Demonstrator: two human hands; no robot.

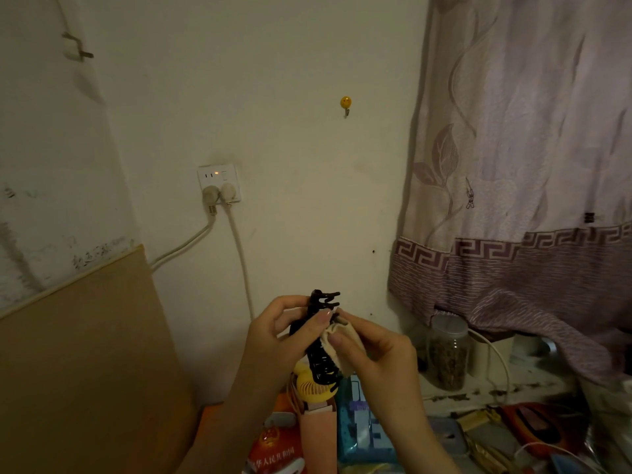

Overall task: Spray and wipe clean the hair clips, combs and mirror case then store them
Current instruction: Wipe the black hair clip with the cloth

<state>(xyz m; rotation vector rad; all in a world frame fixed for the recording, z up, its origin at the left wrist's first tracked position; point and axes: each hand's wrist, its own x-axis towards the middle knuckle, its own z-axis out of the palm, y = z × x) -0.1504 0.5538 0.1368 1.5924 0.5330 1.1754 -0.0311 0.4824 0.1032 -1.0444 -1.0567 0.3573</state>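
Left hand point(284, 331) grips black hair clip point(319, 340) upright, mid-air, w/ bare wall behind. Right hand point(372, 350) pinches beige cloth point(342, 347) against clip's right edge; cluttered table point(455, 396) below.

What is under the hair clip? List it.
Directly below the black hair clip sits a yellow mini fan; the clip's lower teeth cover its top. A red booklet lies lower.

on a red booklet point(273, 453) at the bottom edge: gold chinese characters "华人民共和国" under a round gold emblem, the first characters cut off by the frame. on a blue packet point(366, 425) beside it: large pale block letters, partly hidden, not readable. elsewhere nothing legible.
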